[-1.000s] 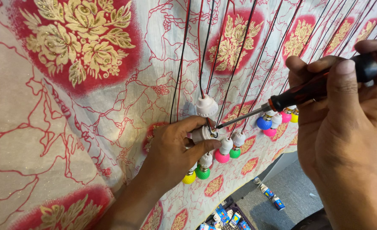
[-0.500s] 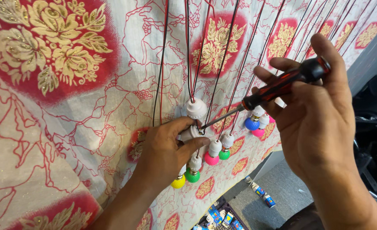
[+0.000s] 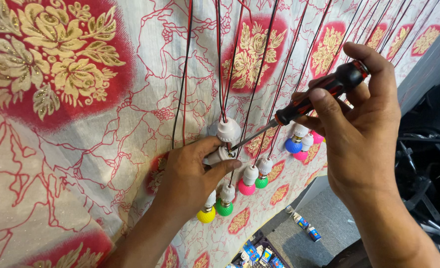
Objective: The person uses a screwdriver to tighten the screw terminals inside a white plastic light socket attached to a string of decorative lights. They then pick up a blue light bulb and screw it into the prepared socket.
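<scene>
Head view: only camera I have, looking down a hanging cloth at both hands.
Left hand: fingers and thumb pinched round a white lamp holder, pressing it to the cloth.
Right hand: curled tight round the black-and-red handle of a screwdriver; thumb along the handle, index finger over its end.
Tool axis: shaft runs down and left from the right hand; tip sits at the holder's side, just above the left thumb. Whether it is seated in a screw I cannot tell.
Key relation: holder lies down-left of the right hand's grip, on the shaft's line; left hand is the nearer one, already on it.
Wires: black and red pairs drop from the top into each holder.
Neighbours: a second white holder just above; coloured bulbs below, yellow bulb, green bulb, pink bulb, blue bulb.
Surface: pale cloth with red and gold flowers, hanging near vertical.
Room: grey floor below with small boxes; dark equipment at right.
</scene>
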